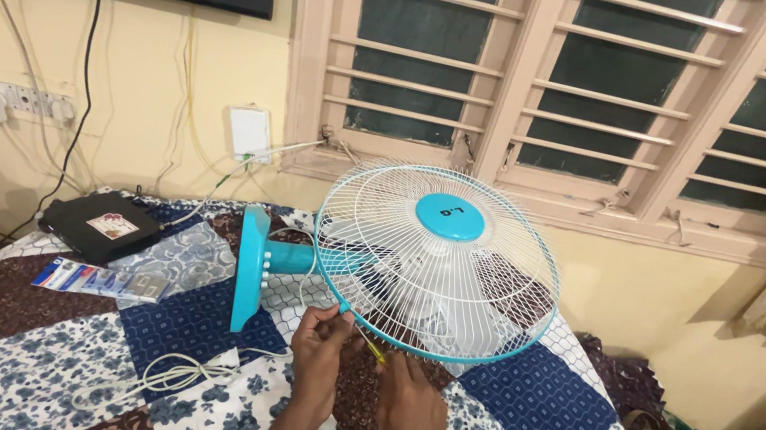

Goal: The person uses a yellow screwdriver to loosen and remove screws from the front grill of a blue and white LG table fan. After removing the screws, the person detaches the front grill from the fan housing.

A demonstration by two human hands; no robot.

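Both hands at lower centre: left hand [321, 335] pinched fan guard [437, 262] rim steady; right hand [404, 390] gripped yellow screwdriver [370, 346] at rim clip.

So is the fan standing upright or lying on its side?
On its side. The fan lies across the patchwork cloth, its round turquoise base on edge and its grille tilted up.

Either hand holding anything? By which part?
Left hand pinches the lower teal rim of the fan guard. Right hand grips a yellow-handled screwdriver by the handle, tip toward the rim.
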